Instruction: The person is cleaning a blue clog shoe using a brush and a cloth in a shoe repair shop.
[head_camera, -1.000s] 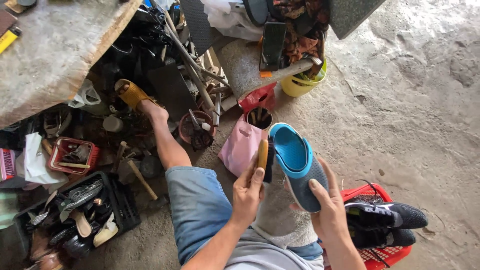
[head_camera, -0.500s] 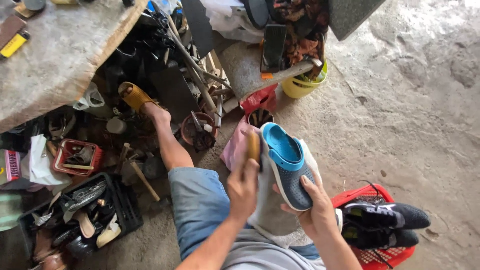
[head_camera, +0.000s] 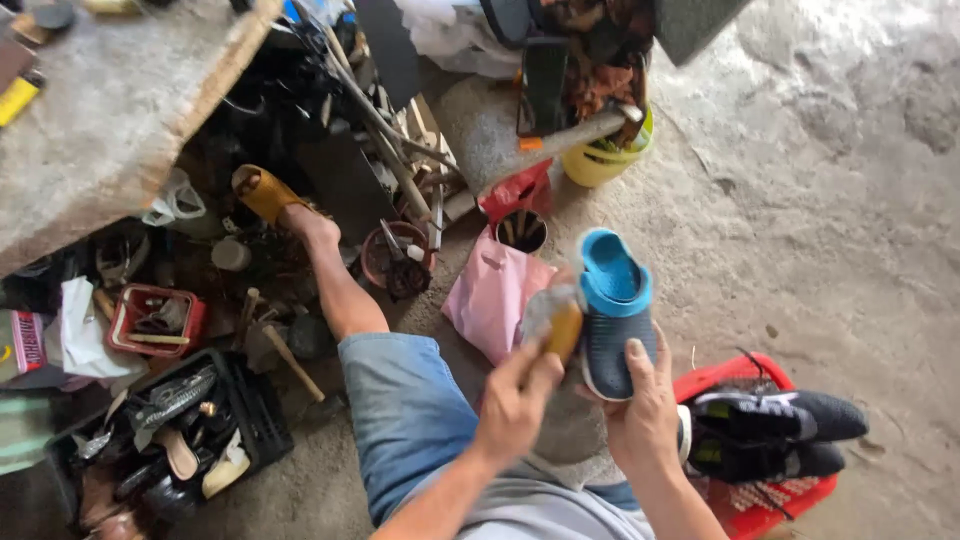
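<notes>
We find the right hand (head_camera: 645, 420) gripping a blue clog (head_camera: 612, 312) from below, thumb pressed on its sole side. The left hand (head_camera: 515, 405) is closed round a wooden-handled brush (head_camera: 556, 320), blurred, held against the clog. A pink bag (head_camera: 495, 295) lies behind; black sneakers (head_camera: 770, 430) rest on a red basket (head_camera: 790, 495).

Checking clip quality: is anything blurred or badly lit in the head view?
Head view: the brush in the left hand is motion-smeared; the blue shoe in the right hand stays sharp; under the workbench lies deep shadow; the concrete floor is evenly daylit.
</notes>
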